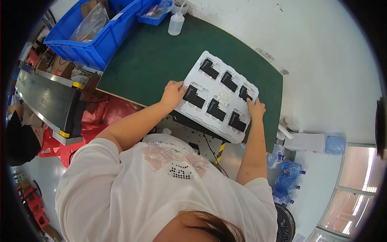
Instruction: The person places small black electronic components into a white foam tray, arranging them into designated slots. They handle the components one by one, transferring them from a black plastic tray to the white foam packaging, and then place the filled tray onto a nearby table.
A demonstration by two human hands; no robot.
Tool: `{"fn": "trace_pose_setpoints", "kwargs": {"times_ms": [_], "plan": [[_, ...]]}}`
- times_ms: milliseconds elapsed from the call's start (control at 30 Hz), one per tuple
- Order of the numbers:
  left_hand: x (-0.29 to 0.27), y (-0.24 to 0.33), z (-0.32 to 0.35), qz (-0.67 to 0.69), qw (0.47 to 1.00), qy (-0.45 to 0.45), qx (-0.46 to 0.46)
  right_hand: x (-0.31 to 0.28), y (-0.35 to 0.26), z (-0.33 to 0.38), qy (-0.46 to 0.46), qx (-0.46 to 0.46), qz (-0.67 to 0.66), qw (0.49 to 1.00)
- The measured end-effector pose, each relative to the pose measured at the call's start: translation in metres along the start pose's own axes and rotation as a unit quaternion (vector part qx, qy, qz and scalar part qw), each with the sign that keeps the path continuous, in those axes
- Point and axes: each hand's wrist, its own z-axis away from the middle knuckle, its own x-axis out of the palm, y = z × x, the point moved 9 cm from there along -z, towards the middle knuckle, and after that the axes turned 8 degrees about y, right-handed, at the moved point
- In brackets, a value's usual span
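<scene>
A white moulded tray (201, 121) lies on the green table mat (153, 60), overhanging its near edge. Several flat black parts sit in the tray's pockets, such as one (209, 68) at the far end. My left hand (173, 93) grips the tray's left edge, its thumb beside a black part (194, 97). My right hand (256, 109) rests on the tray's right side, fingertips on another black part (244, 93). A small white label (223, 98) sits at the tray's middle.
A clear squeeze bottle (176, 24) stands at the mat's far edge. Blue bins (100, 38) holding plastic bags sit at the far left. A conveyor (44, 99) runs on the left. Blue water bottles (288, 177) stand on the floor at right.
</scene>
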Motion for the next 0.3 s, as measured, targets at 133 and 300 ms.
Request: {"fn": "trace_pose_setpoints", "kwargs": {"times_ms": [133,300], "plan": [[0.005,0.016,-0.007,-0.016,0.996,-0.09,0.007,0.044,0.043,0.026,0.051,0.076,-0.271,0.958],[0.012,0.002,0.005,-0.021,0.984,-0.163,-0.067,0.046,0.049,0.072,-0.129,0.215,-0.358,0.9]]}}
